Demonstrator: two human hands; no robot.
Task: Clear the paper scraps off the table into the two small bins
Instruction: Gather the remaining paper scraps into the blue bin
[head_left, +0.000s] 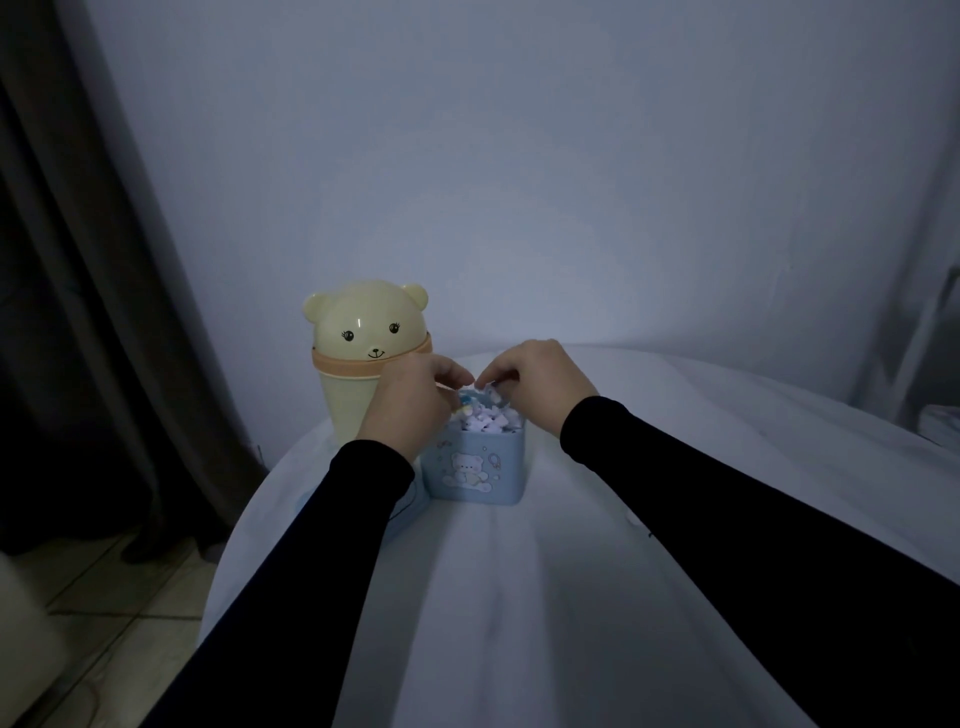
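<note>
Scraps (488, 415) heaped in blue bin (474, 475) near table's (519, 597) far left edge, beside bear bin (358, 364). Both hands (415, 400) (535, 382) above, fingertips pinching scraps. Likely feather-light, flimsy; best pinched gently from the top.

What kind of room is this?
Probably a room in a home: a white cloth-covered table, a dark curtain over tiled floor, and a yellow bear-shaped bin suggest it.

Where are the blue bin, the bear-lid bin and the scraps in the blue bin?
blue bin (470, 475): head view, front wall on the bear print.
bear-lid bin (363, 327): head view, domed lid's face.
paper scraps (491, 418): head view, heap at the blue bin's mouth.
</note>
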